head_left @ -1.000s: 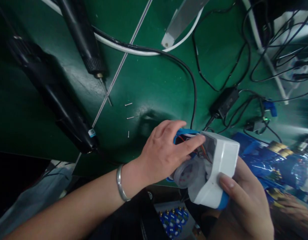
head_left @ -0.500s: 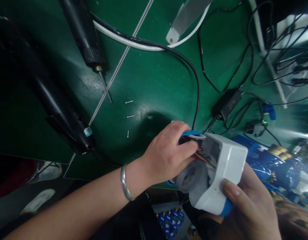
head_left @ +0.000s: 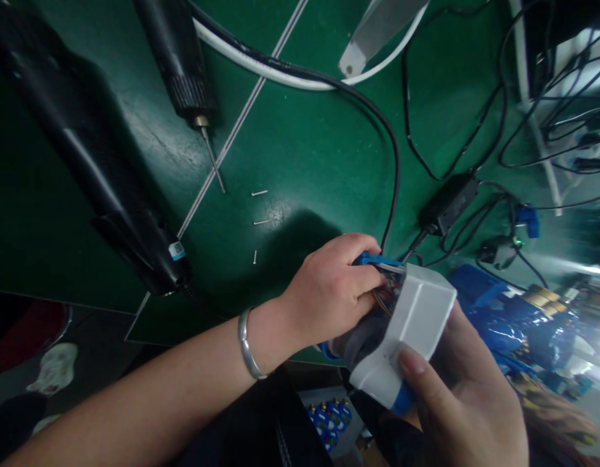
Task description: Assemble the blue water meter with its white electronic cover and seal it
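My right hand point(head_left: 468, 395) is closed round a white plastic housing point(head_left: 421, 311) with a blue lower part, thumb pressed on its near face. My left hand point(head_left: 333, 292), with a metal bangle at the wrist, grips a blue-edged part point(head_left: 372, 261) at the housing's open side. Thin coloured wires point(head_left: 386, 295) run between that part and the housing. Below my left fingers is a cloudy, clear round piece point(head_left: 362, 344), partly hidden. The housing and the blue-edged part lie close together; whether they touch is hidden. Three small screws point(head_left: 261, 222) lie loose on the green mat point(head_left: 309, 155).
Two black electric screwdrivers lie at the left, one with its bit point(head_left: 213, 159) pointing towards the screws. Cables and a black adapter point(head_left: 449, 204) spread over the right. Blue wrapped parts point(head_left: 494, 311) stand at the right edge. A bin of blue brass-topped pieces point(head_left: 329, 418) sits below.
My right hand has moved left and tilted the white housing, bringing it closer to the blue-edged part. Its inside shows less now. My left hand keeps its grip.
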Tool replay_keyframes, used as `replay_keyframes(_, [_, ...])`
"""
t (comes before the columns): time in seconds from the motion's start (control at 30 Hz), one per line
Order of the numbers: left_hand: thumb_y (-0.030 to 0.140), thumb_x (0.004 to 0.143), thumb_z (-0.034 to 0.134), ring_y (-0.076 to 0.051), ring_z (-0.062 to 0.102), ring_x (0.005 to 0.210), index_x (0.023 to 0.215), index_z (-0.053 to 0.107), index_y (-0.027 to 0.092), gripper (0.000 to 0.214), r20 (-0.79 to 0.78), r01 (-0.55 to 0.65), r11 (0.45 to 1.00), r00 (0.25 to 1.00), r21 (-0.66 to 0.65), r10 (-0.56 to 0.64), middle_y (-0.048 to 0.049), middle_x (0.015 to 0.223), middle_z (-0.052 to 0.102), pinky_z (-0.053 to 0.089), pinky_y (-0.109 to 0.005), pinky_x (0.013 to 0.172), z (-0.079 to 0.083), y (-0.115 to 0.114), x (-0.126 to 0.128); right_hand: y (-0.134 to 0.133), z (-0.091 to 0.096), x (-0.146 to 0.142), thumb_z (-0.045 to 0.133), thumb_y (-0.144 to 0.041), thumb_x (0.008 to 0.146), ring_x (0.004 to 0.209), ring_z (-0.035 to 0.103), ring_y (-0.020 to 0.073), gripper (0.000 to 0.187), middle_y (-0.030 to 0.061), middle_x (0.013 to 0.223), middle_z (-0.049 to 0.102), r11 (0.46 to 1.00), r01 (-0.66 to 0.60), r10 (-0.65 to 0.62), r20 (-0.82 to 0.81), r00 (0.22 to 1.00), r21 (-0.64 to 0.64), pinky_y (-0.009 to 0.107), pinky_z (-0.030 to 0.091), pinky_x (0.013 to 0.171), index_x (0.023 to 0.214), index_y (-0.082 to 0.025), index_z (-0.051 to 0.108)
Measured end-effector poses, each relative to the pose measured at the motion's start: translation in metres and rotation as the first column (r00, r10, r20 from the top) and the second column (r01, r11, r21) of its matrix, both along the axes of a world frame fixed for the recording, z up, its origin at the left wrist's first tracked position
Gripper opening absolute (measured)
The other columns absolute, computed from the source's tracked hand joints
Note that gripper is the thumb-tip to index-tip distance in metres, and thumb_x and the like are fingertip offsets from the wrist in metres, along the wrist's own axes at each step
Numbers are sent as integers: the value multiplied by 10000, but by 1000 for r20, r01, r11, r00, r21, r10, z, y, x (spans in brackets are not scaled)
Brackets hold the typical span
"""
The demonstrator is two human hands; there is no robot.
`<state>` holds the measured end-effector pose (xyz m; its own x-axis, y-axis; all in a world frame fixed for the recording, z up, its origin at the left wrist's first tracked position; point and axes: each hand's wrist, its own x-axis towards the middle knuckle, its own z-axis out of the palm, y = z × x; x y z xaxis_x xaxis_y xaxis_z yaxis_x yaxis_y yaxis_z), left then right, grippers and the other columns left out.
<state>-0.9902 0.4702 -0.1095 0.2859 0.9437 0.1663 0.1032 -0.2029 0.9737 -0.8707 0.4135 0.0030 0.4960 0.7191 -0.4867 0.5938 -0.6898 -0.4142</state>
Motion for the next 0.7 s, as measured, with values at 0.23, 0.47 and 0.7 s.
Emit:
replay_keyframes(0.23, [57, 732, 520, -183, 572, 986, 785, 647, 117, 150, 20, 32, 996, 999, -85, -30, -101, 1004, 608, 498, -302, 870, 6, 5, -1, -4, -10, -10, 687, -555, 647, 1125, 500, 333, 830, 63, 1240, 527, 1000, 9, -4, 163, 987, -30, 557, 372, 952, 1367, -314, 351])
replay_keyframes(0.47, [51, 712, 522, -208, 477, 1171, 1014, 521, 157, 320, 196, 48, 960, 981, -274, 7, -124, 1216, 492, 412, -376, 1011, 10, -5, -19, 3, -11, -18, 627, -572, 654, 1132, 491, 356, 872, 171, 1187, 542, 995, -101, 104, 286, 953, -27, 543, 374, 961, 1351, -102, 394])
replay_keyframes(0.7, [461, 630, 704, -349, 500, 1099, 1327, 273, 154, 876, -16, 42, 745, 997, -666, -71, -191, 1213, 485, 471, -530, 857, 31, -12, -10, -3, -18, -20, 581, -513, 750, 1185, 455, 326, 762, 189, 1300, 445, 952, -307, 280, 379, 882, 13, 465, 464, 905, 1350, -88, 381])
